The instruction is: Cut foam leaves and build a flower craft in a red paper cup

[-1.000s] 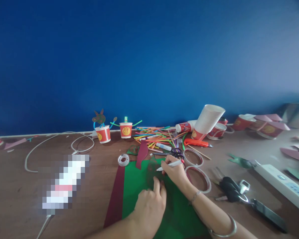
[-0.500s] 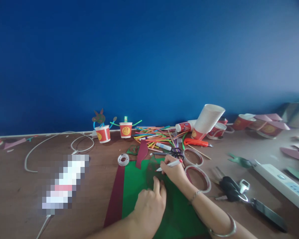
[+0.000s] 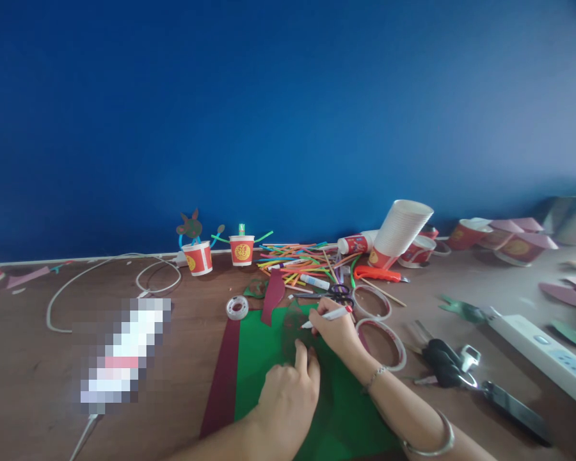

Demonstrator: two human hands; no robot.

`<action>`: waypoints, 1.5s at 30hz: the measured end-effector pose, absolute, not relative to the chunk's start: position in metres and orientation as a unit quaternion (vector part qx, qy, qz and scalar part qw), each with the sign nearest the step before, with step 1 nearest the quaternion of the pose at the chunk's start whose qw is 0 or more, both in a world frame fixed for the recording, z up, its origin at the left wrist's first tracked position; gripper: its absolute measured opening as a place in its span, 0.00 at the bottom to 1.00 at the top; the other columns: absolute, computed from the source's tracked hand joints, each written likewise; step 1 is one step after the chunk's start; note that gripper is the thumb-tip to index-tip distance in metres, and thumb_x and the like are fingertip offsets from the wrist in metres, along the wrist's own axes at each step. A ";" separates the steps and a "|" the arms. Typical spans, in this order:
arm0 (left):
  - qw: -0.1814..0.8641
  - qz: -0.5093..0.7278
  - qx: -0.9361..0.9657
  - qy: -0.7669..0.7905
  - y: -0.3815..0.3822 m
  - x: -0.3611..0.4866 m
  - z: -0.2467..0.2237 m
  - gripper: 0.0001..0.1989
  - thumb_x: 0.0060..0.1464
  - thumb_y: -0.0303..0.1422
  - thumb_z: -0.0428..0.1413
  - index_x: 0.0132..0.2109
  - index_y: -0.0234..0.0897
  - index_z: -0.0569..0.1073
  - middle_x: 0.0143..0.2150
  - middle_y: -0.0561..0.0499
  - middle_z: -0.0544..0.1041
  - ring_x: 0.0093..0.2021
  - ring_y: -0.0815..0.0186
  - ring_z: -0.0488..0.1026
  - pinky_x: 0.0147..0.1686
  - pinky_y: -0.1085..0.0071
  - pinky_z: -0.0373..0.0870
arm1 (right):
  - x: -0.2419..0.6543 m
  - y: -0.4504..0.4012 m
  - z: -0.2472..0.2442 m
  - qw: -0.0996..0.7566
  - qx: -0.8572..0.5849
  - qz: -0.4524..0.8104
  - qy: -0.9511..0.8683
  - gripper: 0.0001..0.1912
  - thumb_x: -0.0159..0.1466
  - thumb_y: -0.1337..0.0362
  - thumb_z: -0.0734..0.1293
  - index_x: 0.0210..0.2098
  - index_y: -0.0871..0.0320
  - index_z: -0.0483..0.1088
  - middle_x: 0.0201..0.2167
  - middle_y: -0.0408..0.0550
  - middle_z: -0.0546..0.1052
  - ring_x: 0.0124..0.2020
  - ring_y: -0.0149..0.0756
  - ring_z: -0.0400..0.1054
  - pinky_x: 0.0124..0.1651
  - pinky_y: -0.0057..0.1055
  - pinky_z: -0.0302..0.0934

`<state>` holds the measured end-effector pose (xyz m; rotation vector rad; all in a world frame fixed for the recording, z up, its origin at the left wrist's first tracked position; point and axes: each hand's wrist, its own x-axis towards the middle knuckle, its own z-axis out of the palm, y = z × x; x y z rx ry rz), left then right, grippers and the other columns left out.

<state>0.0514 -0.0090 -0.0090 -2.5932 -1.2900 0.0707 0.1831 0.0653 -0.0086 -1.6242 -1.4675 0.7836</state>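
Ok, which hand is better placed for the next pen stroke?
Right, I'd say: the right hand already grips the pen, its tip angled down over the green sheet. The left hand holds no pen.

Cropped, Covered and Blurred

The bare left hand [image 3: 290,397] and right hand [image 3: 338,330] cover parts of the green paper sheet [image 3: 259,358], cropped below. Whether the white, red-ended marker's [image 3: 330,316] tip touches down cannot be told. Pixelation hides the bright oblong object [image 3: 129,352]. The right edge cuts the white plastic power strip [image 3: 540,352].
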 end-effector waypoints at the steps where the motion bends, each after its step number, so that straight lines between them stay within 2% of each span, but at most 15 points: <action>1: 0.123 0.024 -0.888 -0.443 -0.009 0.051 -0.009 0.23 0.52 0.21 0.48 0.56 0.32 0.64 0.53 0.32 0.69 0.20 0.70 0.72 0.18 0.75 0.69 | 0.183 0.065 -0.009 0.398 -0.640 0.311 -0.579 0.11 0.52 0.64 0.61 0.16 0.55 0.56 0.09 0.37 0.67 0.14 0.29 0.61 0.21 0.24 0.54; 8: 0.126 0.021 -0.889 -0.440 -0.009 0.051 -0.009 0.23 0.52 0.22 0.48 0.56 0.32 0.64 0.53 0.32 0.68 0.21 0.71 0.72 0.18 0.75 0.69 | 0.183 0.064 -0.009 0.428 -0.608 0.345 -0.573 0.10 0.53 0.64 0.61 0.17 0.55 0.56 0.11 0.38 0.67 0.15 0.30 0.64 0.21 0.24 0.56; 18: 0.123 0.016 -0.891 -0.438 -0.009 0.051 -0.008 0.23 0.52 0.22 0.47 0.56 0.32 0.64 0.52 0.32 0.69 0.20 0.70 0.72 0.17 0.74 0.70 | 0.181 0.065 -0.012 0.383 -0.625 0.326 -0.597 0.11 0.54 0.61 0.62 0.18 0.55 0.57 0.12 0.38 0.69 0.17 0.30 0.64 0.20 0.24 0.54; 45: 0.127 0.005 -0.890 -0.438 -0.009 0.051 -0.010 0.23 0.51 0.21 0.47 0.56 0.31 0.65 0.52 0.32 0.70 0.20 0.70 0.72 0.17 0.74 0.70 | 0.180 0.065 -0.013 0.383 -0.611 0.343 -0.601 0.11 0.54 0.61 0.63 0.18 0.55 0.58 0.13 0.39 0.70 0.17 0.31 0.66 0.21 0.24 0.56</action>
